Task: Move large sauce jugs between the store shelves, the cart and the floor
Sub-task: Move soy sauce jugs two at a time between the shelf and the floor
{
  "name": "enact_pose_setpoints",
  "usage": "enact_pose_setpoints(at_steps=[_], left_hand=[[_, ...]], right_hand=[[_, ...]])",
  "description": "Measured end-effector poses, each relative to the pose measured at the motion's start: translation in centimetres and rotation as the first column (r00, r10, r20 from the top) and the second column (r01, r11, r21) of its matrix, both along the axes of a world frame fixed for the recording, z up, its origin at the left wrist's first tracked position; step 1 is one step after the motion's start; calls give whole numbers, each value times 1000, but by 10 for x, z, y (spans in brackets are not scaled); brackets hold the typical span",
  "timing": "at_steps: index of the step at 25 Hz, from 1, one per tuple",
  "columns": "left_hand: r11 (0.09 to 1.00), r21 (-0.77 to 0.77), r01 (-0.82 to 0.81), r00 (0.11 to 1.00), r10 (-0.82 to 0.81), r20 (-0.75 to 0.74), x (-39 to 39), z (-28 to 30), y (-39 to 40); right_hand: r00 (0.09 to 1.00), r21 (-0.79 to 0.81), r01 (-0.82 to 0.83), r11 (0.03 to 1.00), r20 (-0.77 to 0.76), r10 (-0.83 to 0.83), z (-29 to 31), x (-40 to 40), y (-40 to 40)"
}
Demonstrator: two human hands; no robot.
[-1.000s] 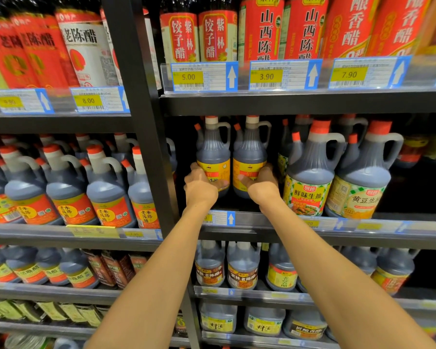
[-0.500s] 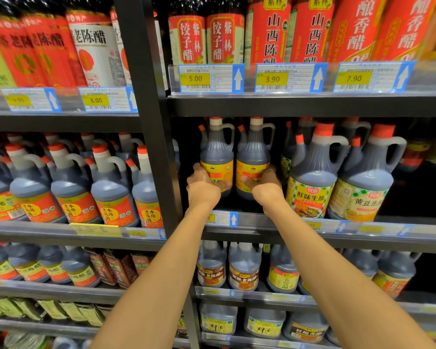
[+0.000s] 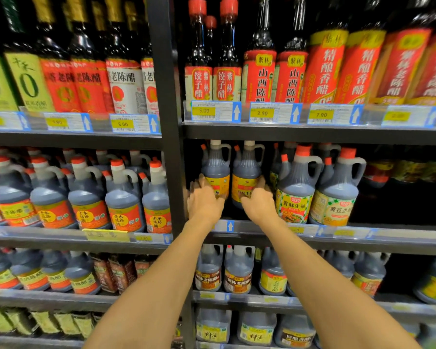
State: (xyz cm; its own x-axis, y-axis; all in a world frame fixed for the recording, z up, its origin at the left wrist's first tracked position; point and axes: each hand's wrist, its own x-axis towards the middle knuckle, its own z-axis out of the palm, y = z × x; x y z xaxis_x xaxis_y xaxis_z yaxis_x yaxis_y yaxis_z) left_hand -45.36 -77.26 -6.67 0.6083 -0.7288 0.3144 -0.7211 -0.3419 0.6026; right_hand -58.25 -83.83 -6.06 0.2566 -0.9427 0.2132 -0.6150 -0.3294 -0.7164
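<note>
Two dark sauce jugs with yellow labels, the left jug (image 3: 215, 173) and the right jug (image 3: 247, 173), stand side by side at the left end of a middle store shelf (image 3: 337, 235), beside two larger green-labelled jugs (image 3: 296, 187) further right. Both bare arms reach forward and up: the left hand (image 3: 204, 201) curls its fingers round the left jug's lower body while the right hand (image 3: 258, 202) wraps the base of the right one. Motion blur softens both sets of fingertips.
</note>
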Motion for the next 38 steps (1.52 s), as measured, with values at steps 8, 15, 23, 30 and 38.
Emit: enact_pose_setpoints(at_steps=[8, 15, 23, 30, 38], left_hand=[[931, 191, 310, 901, -352, 254, -29, -4, 89], [813, 501, 296, 762, -517, 389, -29, -53, 178], [675, 696, 246, 786, -558, 264, -17, -159, 227], [665, 679, 310, 820, -549, 163, -37, -370, 224], [554, 745, 371, 775, -626, 80, -46, -724, 218]], right_hand=[[818, -224, -156, 962, -575, -1, 1, -51, 95], [698, -116, -146, 983, -716, 19, -41, -103, 175], [609, 90, -193, 977, -770, 191, -148, -139, 214], [571, 265, -262, 928, -732, 370, -360, -145, 211], [549, 305, -309, 901, -716, 431, -726, -154, 205]])
